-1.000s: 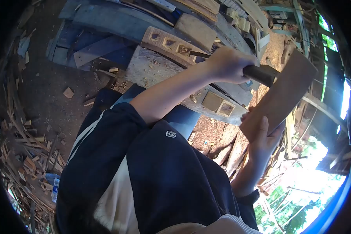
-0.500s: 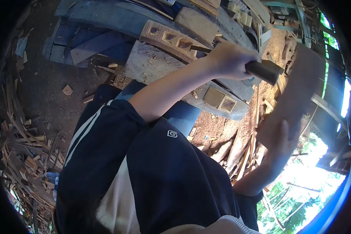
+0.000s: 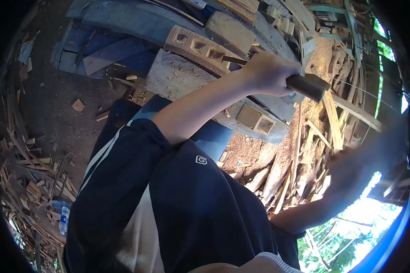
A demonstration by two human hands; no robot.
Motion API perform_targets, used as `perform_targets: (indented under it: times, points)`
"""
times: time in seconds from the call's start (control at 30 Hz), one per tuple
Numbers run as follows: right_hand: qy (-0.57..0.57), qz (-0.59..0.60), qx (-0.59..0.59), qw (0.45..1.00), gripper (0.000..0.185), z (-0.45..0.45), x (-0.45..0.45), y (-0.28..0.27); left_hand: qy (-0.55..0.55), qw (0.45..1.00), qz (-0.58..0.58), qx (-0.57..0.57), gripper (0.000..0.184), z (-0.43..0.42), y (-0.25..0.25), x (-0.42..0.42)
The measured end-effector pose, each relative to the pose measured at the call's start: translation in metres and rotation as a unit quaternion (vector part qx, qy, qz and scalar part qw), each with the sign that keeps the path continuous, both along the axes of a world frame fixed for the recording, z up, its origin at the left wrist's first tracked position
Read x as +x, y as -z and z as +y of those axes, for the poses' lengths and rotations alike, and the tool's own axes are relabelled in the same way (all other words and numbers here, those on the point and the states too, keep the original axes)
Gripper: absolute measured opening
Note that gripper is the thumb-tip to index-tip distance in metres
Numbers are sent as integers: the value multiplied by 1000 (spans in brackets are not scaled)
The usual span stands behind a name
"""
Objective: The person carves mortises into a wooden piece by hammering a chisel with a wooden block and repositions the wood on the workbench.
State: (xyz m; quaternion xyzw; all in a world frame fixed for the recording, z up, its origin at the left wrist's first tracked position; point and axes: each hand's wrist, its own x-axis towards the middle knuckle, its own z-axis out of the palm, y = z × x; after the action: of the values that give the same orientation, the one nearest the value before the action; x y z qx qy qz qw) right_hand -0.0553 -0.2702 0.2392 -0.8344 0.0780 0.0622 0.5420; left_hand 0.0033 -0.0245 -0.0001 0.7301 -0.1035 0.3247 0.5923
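My left hand (image 3: pixel 273 73) is closed round a chisel, whose thick dark handle (image 3: pixel 308 87) sticks out past my fist. The chisel's narrow blade (image 3: pixel 233 60) points to the left, its tip by a square hole in a wooden beam (image 3: pixel 193 47). Several square holes run along this beam. Off to the right, my right hand (image 3: pixel 344 175) is smeared by motion, and so is the flat wooden piece (image 3: pixel 382 145) it grips. That piece is well apart from the chisel handle.
A second piece with square holes (image 3: pixel 256 119) lies nearer to me. Beneath the work is a broad wooden slab (image 3: pixel 175 73). Wood strips and offcuts (image 3: pixel 300 159) lie to the right and more scraps (image 3: pixel 36 182) to the left. A plastic bottle (image 3: pixel 64 220) stands at lower left.
My right hand has swung away to the right with the wooden piece, away from the chisel handle. My left hand and the chisel have hardly moved.
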Motion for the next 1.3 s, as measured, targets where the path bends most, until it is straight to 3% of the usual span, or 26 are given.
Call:
perform_targets:
  times: [0.03, 0.07, 0.1, 0.17, 0.2, 0.27, 0.4, 0.5, 0.6, 0.77, 0.97, 1.03, 1.07, 1.13, 1.23, 1.27, 1.3]
  points:
    - [-64, -172, -144, 972, 39, 8, 2, -5, 6, 1000, 3, 3, 20, 0, 0, 1]
    - [-124, -335, -279, 891, 28, 21, 1, -5, 13, 1000, 6, 7, 20, -1, 1, 2]
    - [-123, -334, -279, 892, 28, 33, -5, 22, 14, 1000, 8, 7, 20, -2, 1, 2]
    - [-13, -188, -245, 951, 37, 77, -21, 95, 0, 1000, -19, -24, 21, -4, 2, 3]
    - [-7, -191, -245, 951, 37, 83, -24, 85, 6, 999, -23, -23, 21, -5, 2, 4]
    - [-58, -5, -81, 995, 49, 95, -27, 56, 26, 999, 16, 38, 23, -5, 5, 1]
    - [-49, -9, -88, 995, 40, 96, -31, 58, 19, 998, 11, 53, 19, -6, 0, 2]
    - [-29, 6, 7, 1000, 43, 80, -46, 77, 28, 1000, 1, 14, 19, -7, -1, 3]
    - [76, -3, 107, 991, 41, 68, -76, 112, 47, 999, 10, 2, 22, -4, -5, 0]
    - [173, 176, 269, 931, 38, 35, -139, 173, 60, 998, 7, -8, 21, -3, -4, 0]
    - [168, 231, 401, 870, 43, 43, -180, 212, 71, 995, 63, 26, 20, 0, -11, -5]
    - [258, 327, 517, 748, 55, 51, -176, 205, 67, 995, 74, 7, 20, 1, -16, -5]
    - [255, 326, 524, 744, 55, 50, -178, 209, 68, 995, 72, 15, 20, 3, -22, -7]
    - [186, 319, 635, 678, 67, 45, -181, 224, 78, 991, 102, 43, 17, 9, -36, -14]
    - [162, 323, 663, 656, 79, 45, -178, 241, 102, 994, 48, 10, 16, 10, -53, -20]
    - [154, 299, 628, 701, 79, 44, -178, 249, 101, 994, 49, 17, 16, 10, -59, -19]
    - [151, 302, 633, 697, 79, 42, -178, 256, 108, 994, 14, 21, 17, 9, -64, -18]
